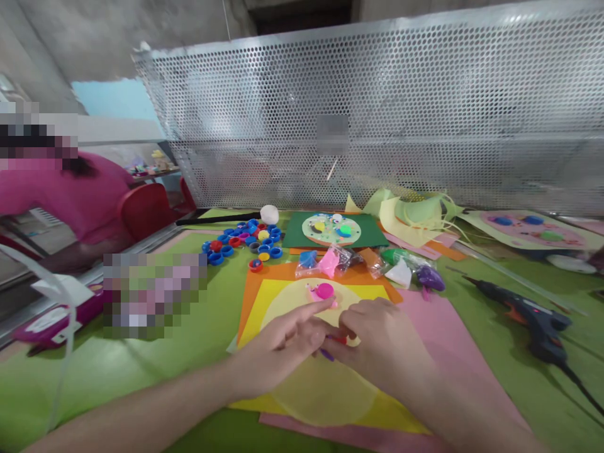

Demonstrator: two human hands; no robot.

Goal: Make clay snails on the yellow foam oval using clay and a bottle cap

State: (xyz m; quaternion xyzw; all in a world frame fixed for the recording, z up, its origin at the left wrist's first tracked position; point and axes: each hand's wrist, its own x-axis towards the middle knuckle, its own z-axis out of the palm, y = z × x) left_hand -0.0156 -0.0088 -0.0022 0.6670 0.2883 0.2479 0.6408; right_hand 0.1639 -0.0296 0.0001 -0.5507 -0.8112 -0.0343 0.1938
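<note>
Both hands meet over a pale yellow paper circle (325, 390) on a bright yellow sheet (396, 412). My left hand (287, 333) has its index finger stretched toward a pink snail-like figure (323, 292), while its thumb and other fingers bend in at a small red and purple piece (326, 353). My right hand (377, 333) is closed, its fingertips pinching that same piece, which is mostly hidden between the hands. The pink figure lies near the circle's top edge.
Bottle caps (243, 239) lie at the back left. Packets of coloured clay (330, 261) and a decorated green card (295, 233) sit behind the hands. A black glue gun (533, 314) is at right, a magenta device (56, 324) at left. A person in pink (75, 201) is beyond the table.
</note>
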